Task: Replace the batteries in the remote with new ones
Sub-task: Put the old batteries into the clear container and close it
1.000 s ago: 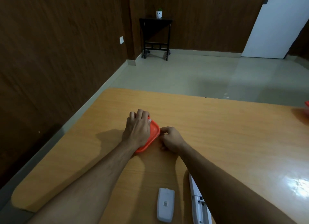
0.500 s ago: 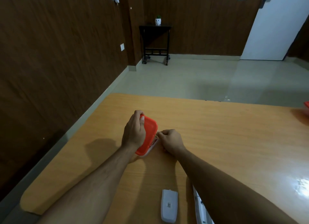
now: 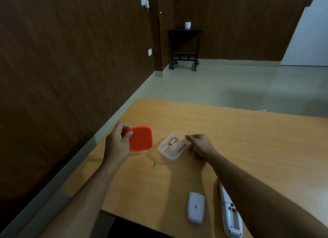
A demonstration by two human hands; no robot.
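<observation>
1. Head view, hands: the left hand (image 3: 116, 145) is raised off the wooden table (image 3: 248, 149), forearm reaching forward from the lower left, fingers and thumb clamped on the left edge of an orange lid (image 3: 141, 138), which it holds tilted with its broad face towards the camera. The right hand (image 3: 199, 145) reaches in from the lower right, its forearm crossing over the near end of the table. Its fingers are curled and pinch the far right rim of a clear container (image 3: 173, 146), steadying it on the table.

2. Materials and shapes: the lid is a smooth, matte, rounded square of orange plastic. The container is a shallow, rounded-rectangular tub of translucent plastic, standing open. The table has a glossy, light orange-brown wood-grain surface.

3. Task things: two slim reddish batteries (image 3: 173, 141) lie on the floor of the container, apart from each other, each with its long axis running from near left to far right. The white remote (image 3: 230, 214) lies near the front edge of the table, partly under the right forearm, back side up with its battery bay open. Its long axis runs roughly away from the person, leaning slightly left. The white battery cover (image 3: 196, 207), a rounded oblong with a small dark mark at its centre, lies flat just left of the remote, not touching it, pointing the same way.
</observation>
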